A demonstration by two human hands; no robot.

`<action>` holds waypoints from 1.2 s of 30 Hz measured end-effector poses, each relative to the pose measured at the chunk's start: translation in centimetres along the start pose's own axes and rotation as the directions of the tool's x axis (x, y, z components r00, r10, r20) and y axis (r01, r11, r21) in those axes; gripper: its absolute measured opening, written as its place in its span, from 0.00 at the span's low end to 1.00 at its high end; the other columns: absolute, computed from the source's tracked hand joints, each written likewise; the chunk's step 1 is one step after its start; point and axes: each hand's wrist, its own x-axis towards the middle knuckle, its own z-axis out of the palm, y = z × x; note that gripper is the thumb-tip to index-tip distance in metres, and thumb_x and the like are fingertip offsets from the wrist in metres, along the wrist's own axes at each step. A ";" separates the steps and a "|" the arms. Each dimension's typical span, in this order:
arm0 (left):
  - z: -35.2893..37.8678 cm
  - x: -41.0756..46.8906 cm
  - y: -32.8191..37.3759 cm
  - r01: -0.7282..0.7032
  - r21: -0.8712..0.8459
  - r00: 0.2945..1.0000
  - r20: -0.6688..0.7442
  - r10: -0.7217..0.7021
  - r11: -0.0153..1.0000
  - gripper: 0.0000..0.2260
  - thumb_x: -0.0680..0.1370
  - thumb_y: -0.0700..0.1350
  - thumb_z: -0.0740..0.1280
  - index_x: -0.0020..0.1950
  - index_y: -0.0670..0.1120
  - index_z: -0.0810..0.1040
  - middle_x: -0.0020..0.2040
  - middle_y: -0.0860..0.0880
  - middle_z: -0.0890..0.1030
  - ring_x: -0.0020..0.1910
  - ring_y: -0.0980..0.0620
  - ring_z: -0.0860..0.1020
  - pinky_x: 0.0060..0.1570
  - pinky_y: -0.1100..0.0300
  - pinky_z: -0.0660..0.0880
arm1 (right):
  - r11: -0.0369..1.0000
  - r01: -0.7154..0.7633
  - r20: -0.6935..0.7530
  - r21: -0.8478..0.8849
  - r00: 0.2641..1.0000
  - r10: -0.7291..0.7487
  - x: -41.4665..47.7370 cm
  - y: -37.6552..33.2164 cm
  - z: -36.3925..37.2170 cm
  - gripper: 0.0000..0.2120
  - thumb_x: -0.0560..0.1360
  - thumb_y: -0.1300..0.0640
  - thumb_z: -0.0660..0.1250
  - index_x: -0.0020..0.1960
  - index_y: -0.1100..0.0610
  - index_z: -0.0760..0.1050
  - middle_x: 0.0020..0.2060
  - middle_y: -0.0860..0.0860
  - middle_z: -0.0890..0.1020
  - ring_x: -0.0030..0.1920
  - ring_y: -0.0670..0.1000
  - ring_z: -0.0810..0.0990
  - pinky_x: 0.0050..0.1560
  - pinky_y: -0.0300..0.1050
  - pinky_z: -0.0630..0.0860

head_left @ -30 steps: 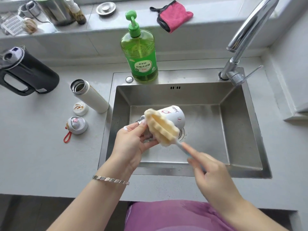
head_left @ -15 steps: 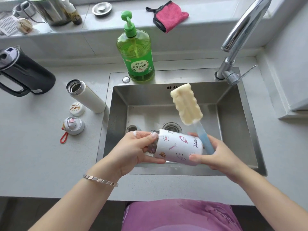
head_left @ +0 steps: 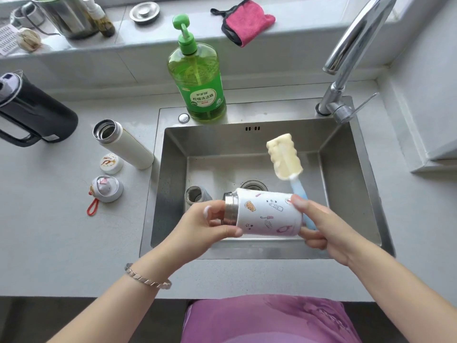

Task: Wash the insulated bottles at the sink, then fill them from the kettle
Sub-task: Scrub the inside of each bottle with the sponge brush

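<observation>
A short white insulated bottle (head_left: 268, 214) with small drawings lies sideways over the sink's front. My left hand (head_left: 206, 225) grips its steel neck. My right hand (head_left: 326, 226) holds its base together with the blue handle of a sponge brush (head_left: 284, 157), whose yellow foam head points up and away, outside the bottle. A tall white bottle (head_left: 123, 144), open, stands on the counter left of the sink. The black kettle (head_left: 32, 112) sits at the far left.
The steel sink (head_left: 351, 194) holds a small metal part (head_left: 196, 194) near the drain. Green dish soap (head_left: 197, 73) stands behind the sink, the tap (head_left: 351, 58) at back right. Two lids (head_left: 108, 177) lie on the left counter. A pink cloth (head_left: 247, 21) and a pot sit on the ledge.
The brush came out of the bottle and now sticks up in my right hand. The bottle turned sideways and moved toward the sink's front, held at both ends.
</observation>
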 end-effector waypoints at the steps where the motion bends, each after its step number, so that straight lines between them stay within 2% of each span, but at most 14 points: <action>1: 0.3 0.1 -0.1 0.032 -0.043 0.999 -0.038 -0.034 0.999 0.12 0.70 0.31 0.71 0.47 0.46 0.81 0.42 0.50 0.85 0.44 0.53 0.82 0.47 0.61 0.79 | 0.996 0.044 -0.103 -0.072 0.993 -0.051 0.4 0.0 0.1 0.16 0.75 0.44 0.61 0.56 0.54 0.73 0.25 0.44 0.74 0.19 0.42 0.56 0.20 0.33 0.51; 3: 0.7 0.4 -0.5 0.134 -0.156 0.978 -0.137 -0.155 0.979 0.07 0.72 0.32 0.70 0.46 0.43 0.81 0.42 0.46 0.85 0.44 0.48 0.82 0.48 0.52 0.80 | 0.933 0.115 -0.291 -0.340 0.931 -0.221 1.0 0.4 0.1 0.14 0.80 0.50 0.54 0.61 0.54 0.70 0.32 0.47 0.78 0.22 0.43 0.65 0.24 0.34 0.60; 5: 0.8 0.5 -1.1 0.224 -0.254 0.934 -0.219 -0.282 0.941 0.05 0.73 0.34 0.70 0.47 0.40 0.81 0.44 0.42 0.84 0.46 0.44 0.81 0.47 0.48 0.80 | 0.833 0.160 -0.326 -0.530 0.868 -0.374 0.6 0.7 -0.3 0.15 0.81 0.54 0.51 0.66 0.52 0.66 0.34 0.49 0.76 0.31 0.46 0.71 0.34 0.40 0.66; 8: 0.8 0.5 -1.5 0.220 -0.351 0.899 -0.289 -0.328 0.910 0.07 0.73 0.35 0.69 0.50 0.38 0.80 0.48 0.39 0.83 0.50 0.42 0.81 0.47 0.47 0.80 | 0.658 0.209 -0.178 -0.723 0.865 -0.470 -1.0 1.6 0.3 0.17 0.80 0.58 0.54 0.68 0.52 0.69 0.37 0.49 0.76 0.40 0.53 0.75 0.43 0.48 0.69; 11: 1.0 0.4 -0.9 0.139 -0.379 0.900 -0.336 -0.276 0.915 0.04 0.74 0.35 0.68 0.48 0.40 0.81 0.44 0.41 0.82 0.46 0.45 0.79 0.50 0.46 0.79 | 0.520 0.327 0.054 -0.789 0.880 -0.471 -3.1 3.2 3.1 0.16 0.80 0.58 0.57 0.66 0.48 0.71 0.38 0.42 0.77 0.39 0.44 0.73 0.41 0.41 0.68; 13: 1.2 0.3 -0.5 0.092 -0.384 0.902 -0.359 -0.241 0.919 0.04 0.74 0.35 0.68 0.46 0.42 0.81 0.42 0.43 0.82 0.44 0.47 0.79 0.48 0.49 0.80 | 0.549 0.367 0.092 -0.751 0.881 -0.464 -3.5 3.2 3.4 0.14 0.79 0.58 0.59 0.62 0.47 0.74 0.29 0.40 0.75 0.32 0.42 0.71 0.35 0.37 0.65; 17: 1.2 0.1 -0.3 0.022 -0.344 0.900 -0.402 -0.168 0.939 0.08 0.74 0.32 0.66 0.47 0.42 0.81 0.41 0.47 0.85 0.42 0.51 0.82 0.45 0.54 0.80 | 0.699 0.241 -0.164 -0.673 0.873 -0.460 -1.5 2.3 0.6 0.19 0.78 0.59 0.59 0.66 0.44 0.71 0.27 0.55 0.75 0.27 0.49 0.66 0.33 0.49 0.68; 19: 1.1 0.1 0.0 0.002 -0.332 0.900 -0.410 -0.147 0.943 0.09 0.74 0.32 0.66 0.46 0.45 0.81 0.40 0.48 0.85 0.42 0.51 0.82 0.45 0.55 0.80 | 0.682 0.326 -0.096 -0.655 0.859 -0.503 -2.2 2.4 1.2 0.21 0.78 0.58 0.59 0.64 0.36 0.67 0.27 0.59 0.75 0.26 0.48 0.65 0.31 0.48 0.67; 22: 1.3 0.2 0.5 -0.006 -0.334 0.902 -0.409 -0.138 0.943 0.09 0.75 0.32 0.66 0.43 0.44 0.82 0.39 0.46 0.84 0.42 0.49 0.81 0.47 0.53 0.80 | 0.595 0.499 0.116 -0.630 0.818 -0.564 -4.3 3.1 3.2 0.22 0.76 0.53 0.59 0.61 0.27 0.64 0.23 0.54 0.71 0.24 0.46 0.63 0.29 0.44 0.64; 26: 1.6 0.1 0.7 -0.014 -0.350 0.898 -0.416 -0.142 0.937 0.10 0.74 0.31 0.66 0.46 0.44 0.81 0.43 0.46 0.85 0.44 0.49 0.82 0.48 0.52 0.80 | 0.687 0.340 -0.166 -0.642 0.814 -0.557 -1.9 2.7 0.7 0.21 0.77 0.61 0.61 0.64 0.40 0.72 0.21 0.47 0.67 0.24 0.46 0.61 0.28 0.42 0.62; 30: 1.8 0.2 0.8 0.001 -0.358 0.895 -0.417 -0.160 0.934 0.08 0.75 0.31 0.65 0.47 0.41 0.81 0.42 0.43 0.83 0.42 0.48 0.81 0.49 0.51 0.80 | 0.466 0.451 0.055 -0.761 0.761 -0.646 -4.4 2.6 3.7 0.20 0.75 0.60 0.62 0.64 0.43 0.72 0.18 0.42 0.60 0.21 0.43 0.62 0.26 0.40 0.55; 31: 1.8 0.1 0.8 -0.002 -0.357 0.897 -0.413 -0.156 0.934 0.08 0.75 0.31 0.65 0.47 0.42 0.81 0.42 0.43 0.83 0.42 0.47 0.80 0.48 0.51 0.80 | 0.462 0.444 0.062 -0.768 0.769 -0.636 -4.6 2.4 3.7 0.21 0.74 0.59 0.62 0.65 0.43 0.72 0.18 0.41 0.60 0.21 0.42 0.62 0.26 0.40 0.56; 34: 1.7 0.0 1.1 -0.023 -0.315 0.897 -0.425 -0.119 0.949 0.12 0.74 0.30 0.65 0.43 0.47 0.81 0.40 0.47 0.84 0.43 0.49 0.82 0.47 0.53 0.80 | 0.565 0.299 -0.130 -0.769 0.792 -0.597 -2.6 1.5 1.8 0.20 0.76 0.62 0.62 0.64 0.44 0.72 0.18 0.44 0.67 0.23 0.45 0.66 0.28 0.43 0.57; 36: 1.7 0.0 1.2 -0.024 -0.295 0.899 -0.425 -0.109 0.955 0.14 0.74 0.29 0.65 0.42 0.48 0.81 0.39 0.49 0.84 0.43 0.50 0.82 0.46 0.53 0.79 | 0.539 0.337 -0.094 -0.772 0.778 -0.621 -2.9 1.4 2.4 0.19 0.76 0.61 0.62 0.64 0.46 0.73 0.16 0.45 0.66 0.22 0.44 0.66 0.28 0.40 0.57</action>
